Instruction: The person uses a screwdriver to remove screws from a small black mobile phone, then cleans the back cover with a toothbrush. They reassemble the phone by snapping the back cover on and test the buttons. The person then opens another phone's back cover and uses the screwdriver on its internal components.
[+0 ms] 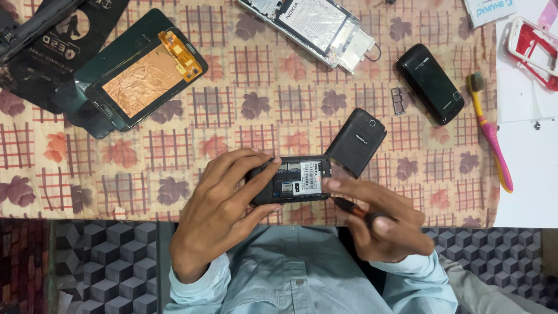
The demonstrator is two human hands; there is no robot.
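Black and open-backed, the small phone (pixel 293 180) lies just below the centre of the view, its battery bay and white label exposed. We see the left hand (pixel 224 209) closed around its left end, fingers over the top edge and thumb beneath. The right hand (pixel 381 224) is wrapped around a dark-handled screwdriver (pixel 354 210), whose tip meets the phone's right edge while the forefinger rests against that same end. At 1 o'clock from the phone, touching its corner, lies the black back cover (pixel 356 141). Further toward 2 o'clock sit a black handset (pixel 430 83) and a yellow-and-pink toothbrush (pixel 491 131). At 10 o'clock lies a copper-backed display panel (pixel 145 72); at 12 o'clock, a stripped phone frame (pixel 317 29). All rest on a checked, leaf-patterned cloth (pixel 256 104).
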